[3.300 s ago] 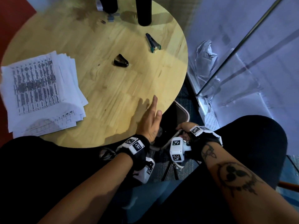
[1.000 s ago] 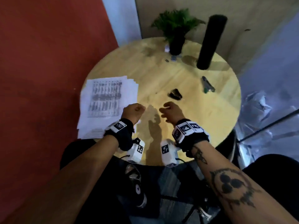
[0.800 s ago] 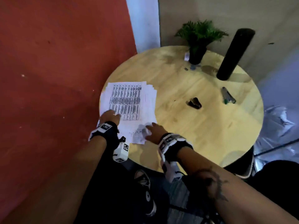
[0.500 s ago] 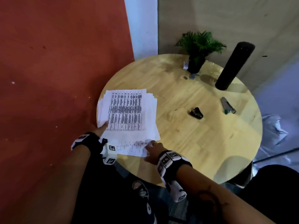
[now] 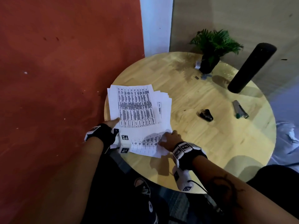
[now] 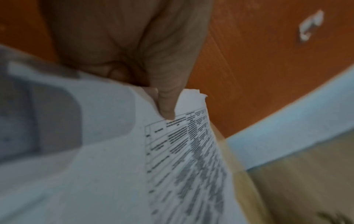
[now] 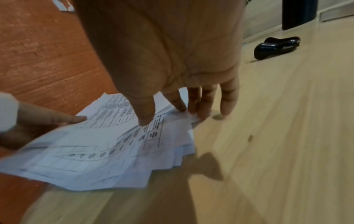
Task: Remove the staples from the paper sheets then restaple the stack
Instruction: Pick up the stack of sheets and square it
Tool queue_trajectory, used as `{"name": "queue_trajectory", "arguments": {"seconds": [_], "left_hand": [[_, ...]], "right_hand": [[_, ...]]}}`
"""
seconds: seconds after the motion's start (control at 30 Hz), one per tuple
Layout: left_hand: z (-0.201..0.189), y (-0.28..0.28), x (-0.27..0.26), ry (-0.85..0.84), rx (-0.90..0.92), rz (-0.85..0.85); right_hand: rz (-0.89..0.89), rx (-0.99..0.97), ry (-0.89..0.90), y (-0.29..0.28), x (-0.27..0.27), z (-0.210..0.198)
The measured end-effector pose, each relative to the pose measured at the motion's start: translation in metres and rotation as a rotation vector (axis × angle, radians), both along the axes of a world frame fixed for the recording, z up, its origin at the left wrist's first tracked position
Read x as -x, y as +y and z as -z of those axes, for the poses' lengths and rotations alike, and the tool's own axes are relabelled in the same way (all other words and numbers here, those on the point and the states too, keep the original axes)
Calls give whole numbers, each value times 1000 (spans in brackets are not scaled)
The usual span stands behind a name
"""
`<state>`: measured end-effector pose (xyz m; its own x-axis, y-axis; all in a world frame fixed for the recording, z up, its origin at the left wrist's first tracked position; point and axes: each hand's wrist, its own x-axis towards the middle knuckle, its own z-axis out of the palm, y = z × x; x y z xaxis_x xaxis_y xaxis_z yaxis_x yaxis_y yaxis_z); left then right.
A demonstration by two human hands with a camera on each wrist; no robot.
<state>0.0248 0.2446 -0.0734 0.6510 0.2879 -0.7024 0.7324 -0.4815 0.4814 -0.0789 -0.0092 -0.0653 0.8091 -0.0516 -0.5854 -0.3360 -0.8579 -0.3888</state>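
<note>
A loose, fanned pile of paper sheets [image 5: 139, 113] lies at the left edge of the round table [image 5: 210, 143], its near-left corner hanging over the rim. The sheets are slid out of line, so their corners show as steps at the near right; the exact number cannot be counted, though it is plainly more than several.

The left hand [image 5: 113, 122] is at the pile's left edge. Its thumb [image 6: 166, 104] lies on top of the printed sheet, and the other fingers are hidden under the paper, so it holds the edge of the pile in a pinch. The right hand [image 5: 169, 140] is at the pile's near-right corner. Its fingers [image 7: 203, 106] are fairly straight and spread, the tips pressing down on the stepped corners, the little finger touching the bare wood just beside them.

Right of the pile, well apart from both hands, lies one black staple remover [image 5: 206, 115] near the middle of the table. Farther right, near the right edge, lies one grey stapler [image 5: 240, 109] with a green end. At the far edge stand one potted plant [image 5: 210, 50] and one black cylinder [image 5: 250, 67].
</note>
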Motion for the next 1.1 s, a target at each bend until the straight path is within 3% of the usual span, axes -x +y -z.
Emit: {"name": "queue_trajectory", "arguments": {"seconds": [0.1,0.2,0.37,0.47,0.6,0.7,0.77,0.83,0.97,1.1], "left_hand": [[-6,-9,-5,-63,0,29],[2,-21,-5,-109,-68,62],[4,-47,5,-1,-59,44],[7,-49,10,63,-9,98],[7,-44,10,-54,115,75],[3,-43,12,-93,260,18],[1,-45,18,-51,330,14],[6,-46,22,-10,359,103],[4,-42,22,-22,291,163],[4,-45,29,85,209,220]], "right_hand": [[91,35,-49,-12,-11,4],[302,-68,-61,-23,-23,2],[506,-224,1,-28,-36,3],[465,-242,29,-29,-34,2],[439,-178,44,-38,-33,-2],[643,-328,7,-34,-39,-6],[595,-476,-1,-32,-41,-11],[518,-501,32,-33,-35,-24],[429,-425,73,-47,-31,-25],[260,-325,14,-57,-22,-23]]}}
